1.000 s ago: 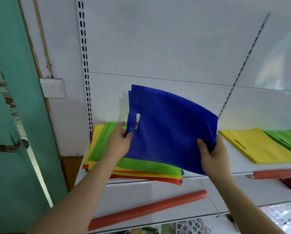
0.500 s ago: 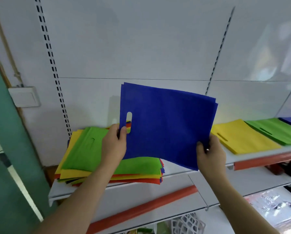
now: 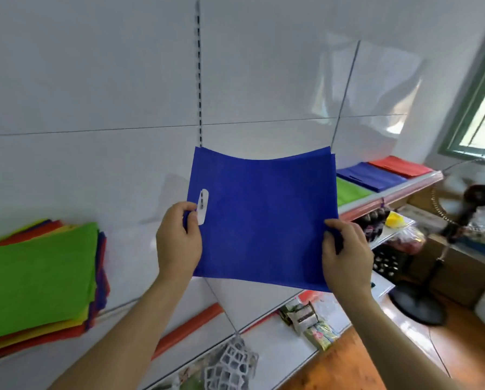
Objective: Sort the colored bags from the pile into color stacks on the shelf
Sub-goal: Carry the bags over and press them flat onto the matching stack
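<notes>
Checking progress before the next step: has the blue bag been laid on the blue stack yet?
No, both the left hand and right hand grip the blue bag in mid-air, apart from the blue stack.

blue bag (image 3: 264, 220): flat, upright, held in the air, handle slot at left
pile (image 3: 39, 277): mixed colours, green on top, on shelf (image 3: 140, 299), far left
sorted stacks: green (image 3: 349, 190), blue (image 3: 370, 178), red (image 3: 398, 166), side by side, far right

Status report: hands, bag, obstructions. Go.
Both hands gripping: left hand by the handle slot, right hand on the opposite edge. Blue bag held up, off the shelf. Blue stack to the right; nothing visible between.
</notes>
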The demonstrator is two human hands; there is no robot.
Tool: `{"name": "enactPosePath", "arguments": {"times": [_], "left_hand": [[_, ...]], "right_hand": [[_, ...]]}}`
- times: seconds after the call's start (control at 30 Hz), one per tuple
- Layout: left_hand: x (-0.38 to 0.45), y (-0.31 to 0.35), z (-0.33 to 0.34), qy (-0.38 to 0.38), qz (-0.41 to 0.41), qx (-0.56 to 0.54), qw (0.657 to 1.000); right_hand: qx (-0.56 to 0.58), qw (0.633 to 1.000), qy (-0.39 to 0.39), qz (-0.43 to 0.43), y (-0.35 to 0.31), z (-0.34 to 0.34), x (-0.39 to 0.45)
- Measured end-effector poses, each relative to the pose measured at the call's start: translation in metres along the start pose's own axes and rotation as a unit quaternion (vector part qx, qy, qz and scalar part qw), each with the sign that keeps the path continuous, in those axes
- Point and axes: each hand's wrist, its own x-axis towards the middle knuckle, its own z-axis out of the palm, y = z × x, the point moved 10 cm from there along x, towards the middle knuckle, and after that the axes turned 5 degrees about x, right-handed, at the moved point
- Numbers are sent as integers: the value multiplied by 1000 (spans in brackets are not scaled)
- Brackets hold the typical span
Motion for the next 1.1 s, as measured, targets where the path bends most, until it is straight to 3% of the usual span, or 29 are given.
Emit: {"name": "enactPosePath", "arguments": {"times": [0.23, 0.63, 1.1], "left_hand": [[-33, 74, 165, -84, 37, -10, 996], [-42, 168, 445, -198, 96, -45, 975], [-49, 250, 682, -252, 122, -69, 957]], "right_hand": [[-105, 994, -26, 26, 113, -90, 22], [-210, 974, 24, 84, 270, -190, 119], [-244, 955, 78, 147, 457, -266, 229]]}}
